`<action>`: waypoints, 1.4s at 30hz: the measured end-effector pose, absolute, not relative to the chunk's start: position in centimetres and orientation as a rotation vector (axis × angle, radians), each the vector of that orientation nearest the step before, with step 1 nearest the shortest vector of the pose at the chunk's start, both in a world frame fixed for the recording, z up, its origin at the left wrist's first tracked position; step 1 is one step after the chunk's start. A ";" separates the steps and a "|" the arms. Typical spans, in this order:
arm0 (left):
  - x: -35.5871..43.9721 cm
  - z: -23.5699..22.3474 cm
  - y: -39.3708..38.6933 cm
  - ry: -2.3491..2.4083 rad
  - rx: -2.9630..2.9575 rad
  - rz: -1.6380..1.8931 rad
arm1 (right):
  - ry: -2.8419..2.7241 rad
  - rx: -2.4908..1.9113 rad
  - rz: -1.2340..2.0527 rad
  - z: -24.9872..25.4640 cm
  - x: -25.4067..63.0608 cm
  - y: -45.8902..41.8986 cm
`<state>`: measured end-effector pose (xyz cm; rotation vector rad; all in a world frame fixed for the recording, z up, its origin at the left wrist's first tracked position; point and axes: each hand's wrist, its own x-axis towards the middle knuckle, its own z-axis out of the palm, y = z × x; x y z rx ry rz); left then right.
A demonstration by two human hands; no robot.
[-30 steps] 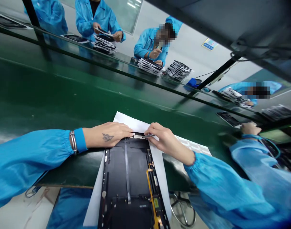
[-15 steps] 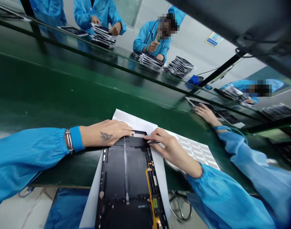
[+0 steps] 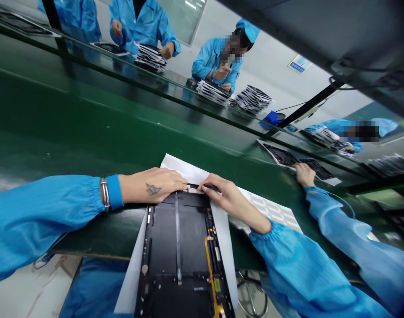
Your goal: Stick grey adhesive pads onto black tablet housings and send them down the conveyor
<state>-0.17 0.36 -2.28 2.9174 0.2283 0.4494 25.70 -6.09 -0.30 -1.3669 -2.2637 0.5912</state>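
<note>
A long black tablet housing [image 3: 192,238] lies on white paper [image 3: 231,256], its near end running out of view. A narrow grey strip runs down its middle and a gold flex cable [image 3: 209,260] along its right side. My left hand [image 3: 158,184] is closed over the far left corner, fingers pressed together at the far edge, thumb hidden. At the far right corner my right hand [image 3: 223,192] pinches a thin dark tool [image 3: 212,187], its kind unclear. Between the two hands, a small whitish strip [image 3: 192,190] shows at the far end.
A printed white sheet [image 3: 271,207] lies to the right on the green table [image 3: 89,128]. A co-worker's hand [image 3: 304,174] touches dark panels on paper beyond it. Behind the glass shelf, co-workers sit by stacks of panels [image 3: 253,99]. A dark overhead shelf [image 3: 304,31] hangs upper right.
My right hand has shifted slightly along the far edge toward my left hand, and the tool has turned in its fingers. The neighbouring co-worker's hand has moved right and nearer.
</note>
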 end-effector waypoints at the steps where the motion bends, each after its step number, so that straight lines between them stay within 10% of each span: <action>1: -0.1 -2.2 0.3 0.230 2.918 0.451 | -2.278 -1.377 0.599 -0.3 25.6 -5.9; 42: 3.4 -0.6 5.7 0.576 3.050 0.153 | -1.808 -1.244 0.066 -2.6 26.2 -2.8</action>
